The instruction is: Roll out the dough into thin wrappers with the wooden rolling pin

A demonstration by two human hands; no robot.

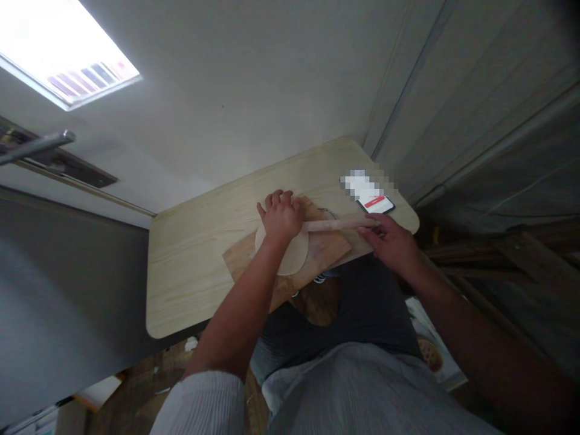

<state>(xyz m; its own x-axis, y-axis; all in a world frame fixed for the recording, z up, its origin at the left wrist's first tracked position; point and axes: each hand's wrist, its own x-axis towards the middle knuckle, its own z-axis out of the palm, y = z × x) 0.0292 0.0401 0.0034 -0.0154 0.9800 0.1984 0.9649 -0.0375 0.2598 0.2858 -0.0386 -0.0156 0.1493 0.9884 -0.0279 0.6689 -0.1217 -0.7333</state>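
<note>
A round, flat sheet of pale dough [293, 257] lies on a wooden cutting board [328, 249]. Across the dough and board runs a light wooden rolling pin [333, 225]. My left hand [281, 216] rests palm down over the pin's left end, its fingers spread forward; that end is hidden beneath it. At the other end, my right hand [392, 241] has its thumb and fingers closed around the pin, near the table's right front edge. A thin metal loop [328, 212] shows at the board's far side, just behind the pin.
The pale wooden table [190, 260] stands against a white wall [254, 90]. A phone [374, 199] with a lit, partly blurred screen lies at the right. A door handle [40, 145] juts in at the left. Wooden slats [521, 260] are beyond the right edge.
</note>
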